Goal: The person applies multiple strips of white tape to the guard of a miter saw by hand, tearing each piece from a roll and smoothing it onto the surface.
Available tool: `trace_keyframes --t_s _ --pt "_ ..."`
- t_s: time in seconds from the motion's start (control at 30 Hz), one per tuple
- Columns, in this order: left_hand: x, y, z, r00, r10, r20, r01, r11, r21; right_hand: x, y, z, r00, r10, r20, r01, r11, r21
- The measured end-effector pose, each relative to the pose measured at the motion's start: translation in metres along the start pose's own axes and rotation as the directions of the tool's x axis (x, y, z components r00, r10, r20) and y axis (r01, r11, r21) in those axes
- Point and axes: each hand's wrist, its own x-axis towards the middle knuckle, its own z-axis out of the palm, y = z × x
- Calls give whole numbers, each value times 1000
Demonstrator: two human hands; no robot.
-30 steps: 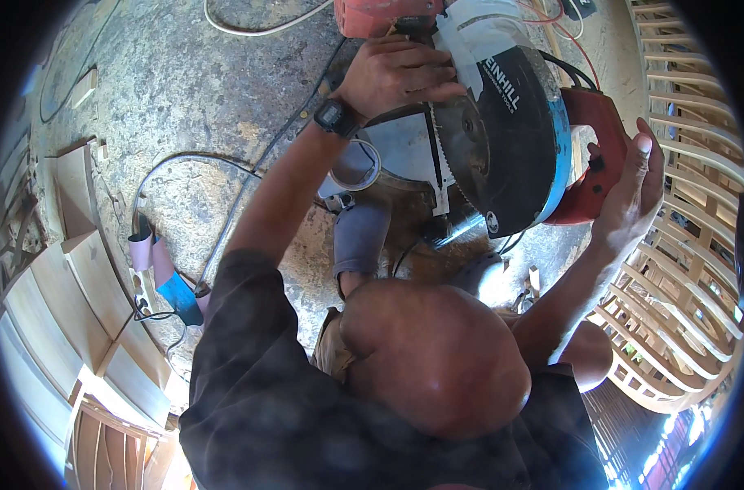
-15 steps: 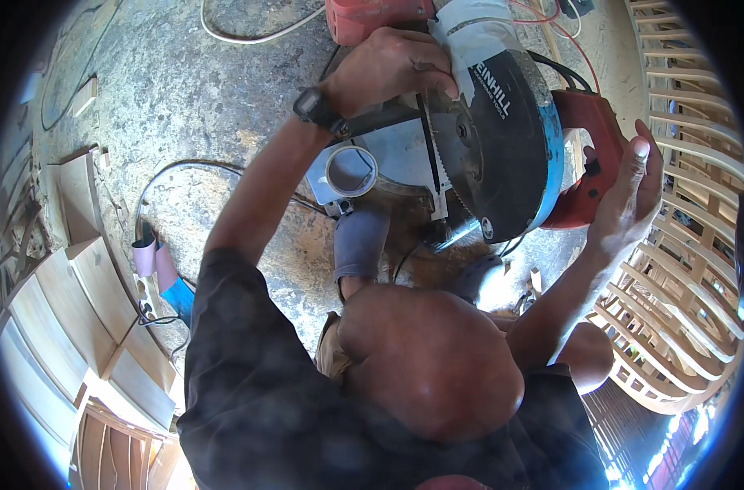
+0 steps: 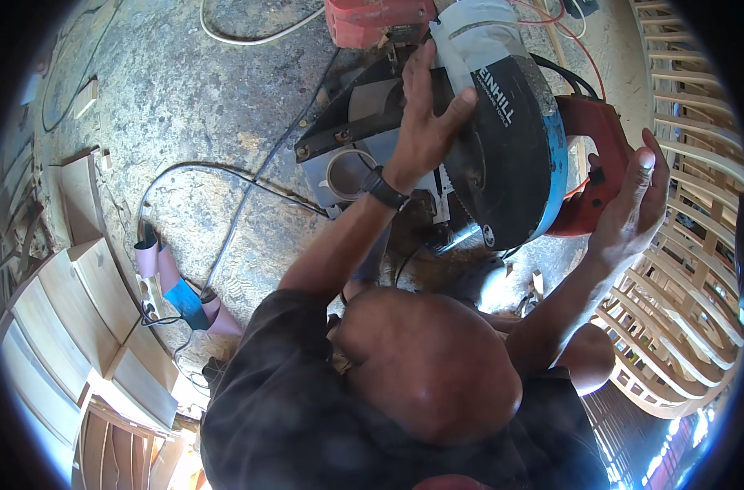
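A miter saw with a black and blue blade guard (image 3: 515,139) stands on the floor in front of me, and its toothed blade (image 3: 461,192) shows below the guard. My left hand (image 3: 425,122), a dark watch on its wrist, is over the saw beside the guard. Its fingers are stretched out and hold nothing; I cannot tell whether the thumb touches the guard. At the saw's red handle (image 3: 604,163), my right hand (image 3: 633,200) rests along the outer side, fingers straight and not wrapped round it. A pale ring-shaped piece (image 3: 349,174) sits on the saw's metal base.
A red power-tool body (image 3: 380,20) lies behind the saw. Black cables (image 3: 249,175) cross the floor at left, near a pink and blue wrapped object (image 3: 180,294). Curved wooden slatted frames (image 3: 682,327) stand at right, wooden panels (image 3: 70,318) at left.
My left hand has left the saw's far edge, coming nearer and to the right with its fingers straightened. The right hand has barely moved.
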Motion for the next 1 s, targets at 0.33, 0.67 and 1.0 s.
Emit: trace_keyframes --t_s 0.33,0.67,1.0 --pt "-11 39 9 979 -79 186 24 960 280 0 1 1 1000 -22 -14 22 1000 2" --pt "-3 33 11 976 107 189 -170 918 358 0 3 1 999 -33 1 33 999 30" --pt "-13 54 24 981 49 189 -113 931 348 -2 4 -3 1000 -25 -6 25 998 64"
